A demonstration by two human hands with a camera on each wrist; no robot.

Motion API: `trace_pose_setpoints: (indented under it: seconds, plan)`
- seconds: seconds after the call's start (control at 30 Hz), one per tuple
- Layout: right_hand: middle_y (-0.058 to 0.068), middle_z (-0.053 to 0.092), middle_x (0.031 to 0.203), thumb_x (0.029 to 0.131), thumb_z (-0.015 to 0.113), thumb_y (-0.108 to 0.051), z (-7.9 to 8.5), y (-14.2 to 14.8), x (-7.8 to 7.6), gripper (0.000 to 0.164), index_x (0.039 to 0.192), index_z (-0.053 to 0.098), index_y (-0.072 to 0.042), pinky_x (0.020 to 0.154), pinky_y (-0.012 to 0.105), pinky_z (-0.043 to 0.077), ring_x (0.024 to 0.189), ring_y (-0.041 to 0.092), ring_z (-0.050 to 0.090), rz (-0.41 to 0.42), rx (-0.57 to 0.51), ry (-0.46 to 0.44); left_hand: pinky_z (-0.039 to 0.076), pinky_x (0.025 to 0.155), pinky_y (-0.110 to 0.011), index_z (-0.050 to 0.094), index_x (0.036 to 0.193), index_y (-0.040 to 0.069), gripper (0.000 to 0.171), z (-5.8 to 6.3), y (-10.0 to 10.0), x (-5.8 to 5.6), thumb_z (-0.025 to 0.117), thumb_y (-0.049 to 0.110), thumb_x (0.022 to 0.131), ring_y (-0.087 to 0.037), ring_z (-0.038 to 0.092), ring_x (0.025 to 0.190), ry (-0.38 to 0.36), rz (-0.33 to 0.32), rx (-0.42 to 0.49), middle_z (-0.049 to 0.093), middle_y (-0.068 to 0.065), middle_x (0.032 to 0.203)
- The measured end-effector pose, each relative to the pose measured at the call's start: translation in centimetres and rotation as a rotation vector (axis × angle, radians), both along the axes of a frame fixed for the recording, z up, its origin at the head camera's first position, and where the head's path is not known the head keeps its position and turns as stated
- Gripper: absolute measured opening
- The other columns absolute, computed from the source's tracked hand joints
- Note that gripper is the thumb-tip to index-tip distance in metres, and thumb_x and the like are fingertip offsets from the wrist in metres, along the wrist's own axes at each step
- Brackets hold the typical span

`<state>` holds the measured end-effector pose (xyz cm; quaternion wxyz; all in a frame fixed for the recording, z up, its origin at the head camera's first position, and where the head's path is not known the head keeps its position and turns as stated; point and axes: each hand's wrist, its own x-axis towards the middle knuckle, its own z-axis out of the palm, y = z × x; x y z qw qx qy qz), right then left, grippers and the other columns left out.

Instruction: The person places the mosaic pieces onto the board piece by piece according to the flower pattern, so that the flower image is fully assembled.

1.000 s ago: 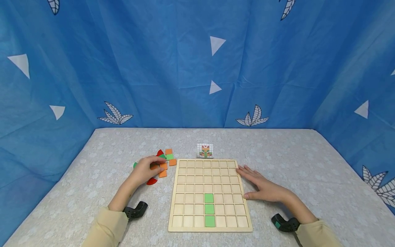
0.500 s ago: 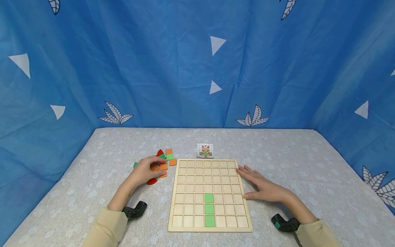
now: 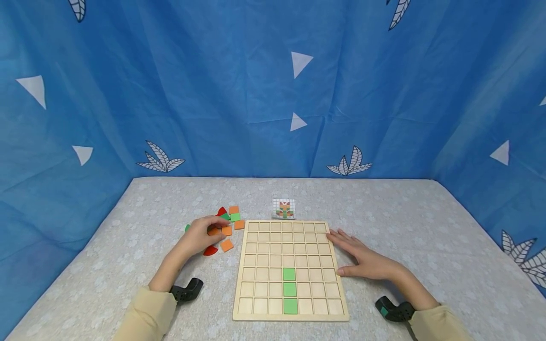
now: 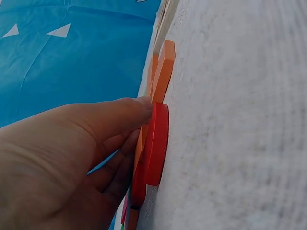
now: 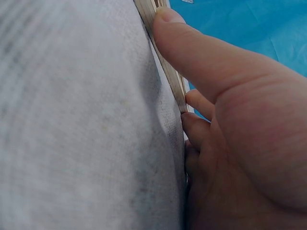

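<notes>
My left hand (image 3: 198, 236) is over a pile of small flat tiles left of the board, thumb and fingers spread around an orange tile (image 3: 227, 230). In the left wrist view the thumb tip is right at a red curved-edge piece (image 4: 157, 143) and orange tiles (image 4: 164, 69); the hand hides part of the pile. A separate orange tile (image 3: 227, 245) lies just in front of the thumb. The wooden grid board (image 3: 275, 248) has three light green squares (image 3: 289, 289) in one column. My right hand (image 3: 367, 259) rests with straight fingers along the board's right edge.
A small card with a gridded flower-like picture (image 3: 283, 209) lies behind the board. More loose tiles, such as a light green square (image 3: 235, 217) and a dark green piece (image 3: 224, 216), lie by its upper left corner. A blue curtain (image 3: 273, 94) hangs behind the table.
The front orange tile has slid toward the person and turned, away from the other tiles by the left thumb. The left thumb shifted slightly; the right hand and board stay put.
</notes>
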<state>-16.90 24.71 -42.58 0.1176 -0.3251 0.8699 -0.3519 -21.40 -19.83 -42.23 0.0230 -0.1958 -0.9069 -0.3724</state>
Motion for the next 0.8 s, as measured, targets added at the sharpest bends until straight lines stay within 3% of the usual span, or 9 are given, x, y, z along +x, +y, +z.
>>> trace_pose_setpoints:
  seconds: [0.23,0.8]
  plan:
    - [0.016,0.013,0.152,0.087,0.067,-0.032,-0.06,0.05,-0.03,0.081,0.149,0.023,-0.006,0.101,0.064,0.002,0.137,0.039,0.003,0.001,-0.001,0.004,0.049,0.079,-0.04,0.069,0.107,0.006,0.03,-0.35,0.02,-0.07,0.075,0.004,0.078,-0.023,0.06,0.092,0.046,0.034,-0.002,0.066,-0.004,0.098]
    - [0.017,0.014,0.152,0.085,0.068,-0.034,0.05,0.05,-0.05,0.082,0.148,0.025,-0.006,0.102,0.064,0.001,0.137,0.04,0.005,-0.011,0.015,0.021,0.05,0.079,-0.041,0.072,0.103,0.004,0.026,-0.57,-0.11,-0.17,0.076,0.005,0.077,-0.027,0.06,0.095,0.136,0.028,-0.017,0.066,-0.01,0.102]
